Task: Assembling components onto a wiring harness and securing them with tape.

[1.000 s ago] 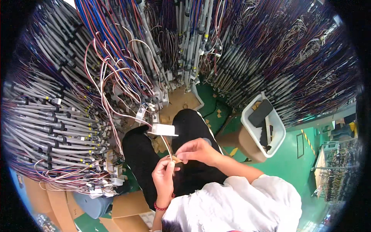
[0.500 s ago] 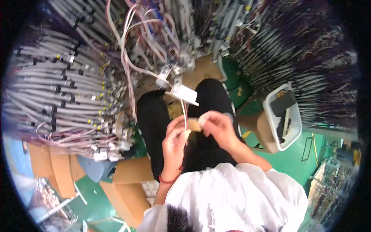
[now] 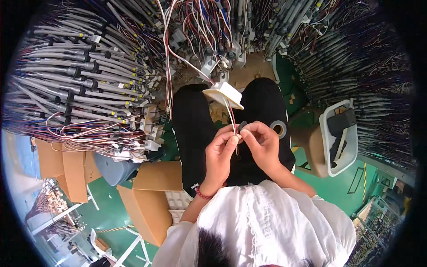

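While both hands meet just below the centre of the frame, the left hand and the right hand pinch thin red and white wires between thumb and fingertips, fingers closed together on them. A small strip of black tape stands up between the fingertips, seemingly being wrapped around the wires. The wires run up to a white rectangular connector hanging just above the hands, over the dark-trousered lap. A roll of black tape rests on the right thigh, just beside the right hand. Compared with half a second ago, the hands sit lower and closer together, and the connector has tilted flatter; a second ago the right hand lay over the left with a yellowish piece between them, and no tape showed. Grey cable bundles fill the upper left; a white bin stands at right.
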### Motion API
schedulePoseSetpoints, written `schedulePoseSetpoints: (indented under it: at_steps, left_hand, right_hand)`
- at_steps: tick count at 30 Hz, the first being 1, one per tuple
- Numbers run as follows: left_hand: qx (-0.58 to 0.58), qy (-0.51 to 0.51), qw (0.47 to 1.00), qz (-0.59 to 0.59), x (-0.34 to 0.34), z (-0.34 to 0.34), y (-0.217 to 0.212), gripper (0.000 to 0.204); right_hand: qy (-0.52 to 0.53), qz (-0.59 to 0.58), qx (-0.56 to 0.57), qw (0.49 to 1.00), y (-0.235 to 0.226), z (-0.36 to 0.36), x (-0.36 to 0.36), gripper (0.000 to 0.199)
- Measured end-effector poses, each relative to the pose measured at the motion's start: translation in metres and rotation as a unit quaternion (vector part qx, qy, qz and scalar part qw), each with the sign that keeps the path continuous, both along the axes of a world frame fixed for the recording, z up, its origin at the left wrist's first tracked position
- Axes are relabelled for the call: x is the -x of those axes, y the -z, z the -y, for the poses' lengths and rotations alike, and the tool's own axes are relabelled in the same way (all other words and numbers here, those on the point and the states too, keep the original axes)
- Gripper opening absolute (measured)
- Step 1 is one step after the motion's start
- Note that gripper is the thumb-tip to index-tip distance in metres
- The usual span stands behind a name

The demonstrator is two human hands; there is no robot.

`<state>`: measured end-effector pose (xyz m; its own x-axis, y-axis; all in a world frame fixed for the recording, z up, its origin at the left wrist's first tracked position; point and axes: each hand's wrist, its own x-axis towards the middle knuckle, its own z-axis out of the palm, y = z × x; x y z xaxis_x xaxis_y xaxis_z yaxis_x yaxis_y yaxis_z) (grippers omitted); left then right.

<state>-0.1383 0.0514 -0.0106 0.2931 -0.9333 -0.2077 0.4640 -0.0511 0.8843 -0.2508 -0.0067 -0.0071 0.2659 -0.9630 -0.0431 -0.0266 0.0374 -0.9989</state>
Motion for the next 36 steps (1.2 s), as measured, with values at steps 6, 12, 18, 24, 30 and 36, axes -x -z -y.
schedulePoseSetpoints:
  at_steps: [6, 12, 18, 24, 30, 36]
  left_hand:
    - [-0.004, -0.022, 0.999, -0.042, -0.001, 0.001, -0.001, 0.018]
    - [-0.029, -0.029, 0.997, -0.061, -0.005, 0.001, 0.001, 0.019]
    - [-0.084, -0.082, 0.993, -0.023, -0.02, -0.002, 0.008, 0.015]
    - [-0.041, 0.024, 0.998, -0.033, -0.018, -0.003, -0.011, 0.017]
    - [-0.032, -0.006, 0.999, 0.004, -0.004, -0.001, 0.002, 0.016]
    - [-0.062, -0.014, 0.996, -0.063, -0.005, -0.003, 0.004, 0.018]
  right_hand:
    - [0.002, 0.038, -0.043, 0.998, 0.004, 0.0, 0.001, 0.006]
    - [-0.076, -0.041, -0.014, 0.996, 0.003, 0.011, 0.008, 0.007]
    - [-0.079, 0.123, -0.162, 0.976, 0.006, 0.03, 0.026, 0.007]
    - [-0.058, -0.031, -0.006, 0.998, 0.008, 0.032, 0.02, 0.004]
    - [-0.111, -0.053, 0.013, 0.992, 0.0, 0.02, 0.007, 0.007]
    - [-0.149, 0.072, -0.141, 0.976, 0.004, 0.021, 0.014, 0.006]
